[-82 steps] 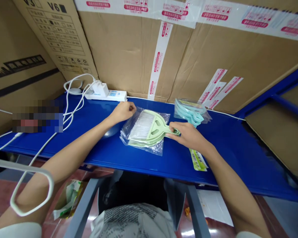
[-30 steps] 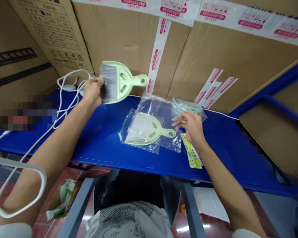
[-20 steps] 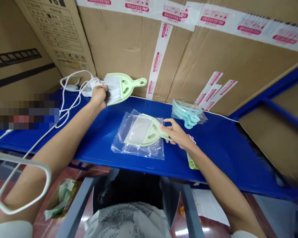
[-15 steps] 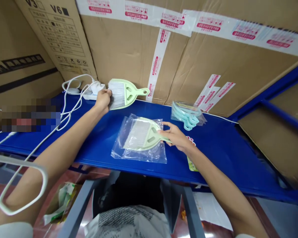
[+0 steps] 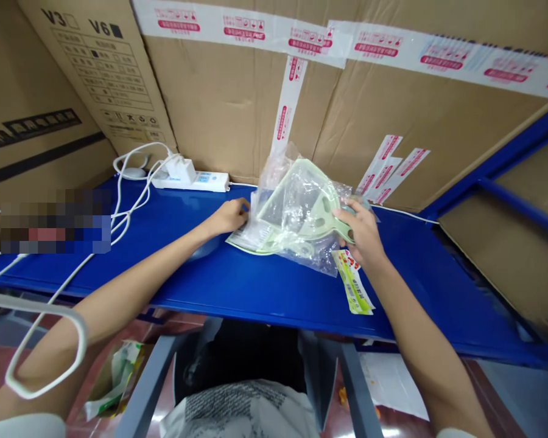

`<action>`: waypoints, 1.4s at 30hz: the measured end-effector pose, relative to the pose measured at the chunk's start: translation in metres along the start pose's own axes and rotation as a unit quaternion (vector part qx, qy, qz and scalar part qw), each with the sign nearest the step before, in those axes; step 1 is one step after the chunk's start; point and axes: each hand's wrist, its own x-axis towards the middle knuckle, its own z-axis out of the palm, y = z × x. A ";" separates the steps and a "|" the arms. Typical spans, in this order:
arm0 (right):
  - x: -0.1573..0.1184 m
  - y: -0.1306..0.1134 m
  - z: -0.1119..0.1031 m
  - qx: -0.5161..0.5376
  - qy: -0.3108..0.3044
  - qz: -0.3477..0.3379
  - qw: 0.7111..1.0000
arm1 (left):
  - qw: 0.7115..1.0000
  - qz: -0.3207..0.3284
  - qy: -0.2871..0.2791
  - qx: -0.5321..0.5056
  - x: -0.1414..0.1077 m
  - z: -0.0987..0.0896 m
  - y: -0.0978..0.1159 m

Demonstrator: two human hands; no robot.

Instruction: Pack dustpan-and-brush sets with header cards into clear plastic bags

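Blue tabletop (image 5: 256, 292) bearing, at rear left, a white power strip (image 5: 214, 180); farther left, looped white cables (image 5: 126, 222); near centre, a pale-green dustpan-and-brush set (image 5: 256, 246), partly under clear film (image 5: 323, 260); at right, a slanted yellow-green printed packet (image 5: 357, 291); behind this, a largely hidden pale-blue item (image 5: 365, 202).

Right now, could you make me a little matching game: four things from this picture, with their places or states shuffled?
Things
1. Right hand
2. Left hand
3. Power strip
4. Printed strip

Places or states
A. White, at the back of the blue table, by the cardboard
B. Yellow-green, on the table beside the right forearm
C. Gripping a light green handle
D. Curled, at the clear plastic's side away from that handle

Pairs: 1-C, 2-D, 3-A, 4-B
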 end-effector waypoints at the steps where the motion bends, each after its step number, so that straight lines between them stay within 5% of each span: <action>1: -0.001 0.003 0.002 -0.006 -0.008 -0.001 1.000 | 0.999 0.011 0.012 0.039 0.000 -0.001 0.005; 3: -0.003 0.009 0.005 -0.028 -0.021 -0.009 0.999 | 0.995 0.048 0.067 0.057 0.000 -0.005 0.018; 6: -0.004 0.016 0.006 -0.068 -0.024 -0.036 0.997 | 0.981 0.127 0.135 -0.061 0.000 -0.011 0.039; 9: -0.004 0.023 0.008 -0.082 -0.014 -0.071 0.994 | 0.978 0.155 0.091 -0.108 -0.003 -0.012 0.053; 12: -0.005 0.027 0.011 -0.076 -0.003 -0.083 0.994 | 0.985 0.114 0.017 -0.130 -0.005 -0.007 0.053; 16: -0.012 0.026 0.017 -0.079 -0.004 -0.084 0.993 | 0.979 0.027 0.023 -0.198 -0.005 0.000 0.048; 21: -0.020 0.024 0.022 -0.105 -0.019 -0.082 0.991 | 0.981 -0.044 -0.069 -0.174 -0.012 0.003 0.054; 27: -0.011 0.021 0.014 -0.165 0.001 -0.107 0.980 | 0.982 -0.028 0.015 -0.186 -0.012 -0.002 0.059; 31: 0.000 0.014 0.003 -0.096 0.020 -0.140 0.985 | 0.971 -0.045 0.084 -0.218 0.001 -0.023 0.049; 36: 0.022 -0.001 -0.025 0.031 0.150 -0.251 0.956 | 0.952 -0.087 0.138 -0.260 0.015 -0.046 0.029; 42: 0.048 -0.003 -0.056 0.086 0.279 -0.278 0.915 | 0.955 -0.173 -0.018 -0.239 0.008 -0.018 0.016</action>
